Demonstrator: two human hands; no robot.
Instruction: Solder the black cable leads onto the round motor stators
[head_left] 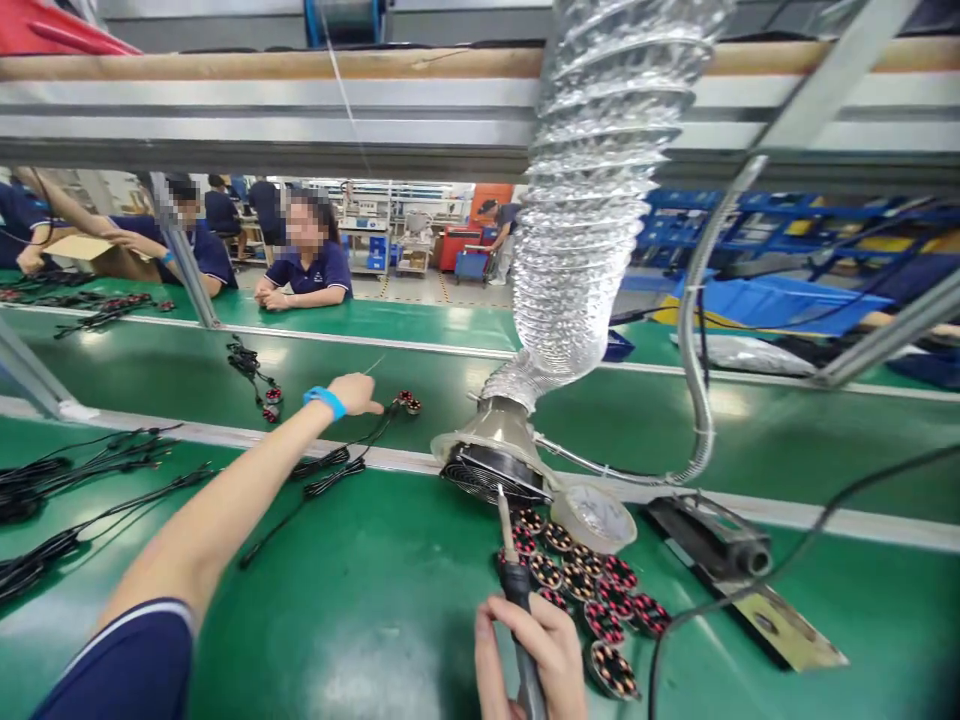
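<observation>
My left hand [354, 394], a blue band on its wrist, reaches out over the far green strip. Its fingers are curled, and a thin strand of solder wire [375, 365] pokes out above them. Just right of its fingertips are small copper-wound motor stators [407, 402], whose black cable [335, 477] trails back toward me. Whether the fingers touch that cable is unclear. Near the bottom, my right hand [534, 655] grips a soldering iron [514, 585] like a pen, tip up. Beside the iron lie several loose round stators [581, 578] with red or copper windings.
A fume extractor fan [495, 472] hangs from a silver duct [581, 200] ahead. Behind the stators is a pale round dish [594, 517]; a metal iron stand [742, 575] is to the right. Black cable bundles [45, 490] lie left. Co-workers sit across the bench.
</observation>
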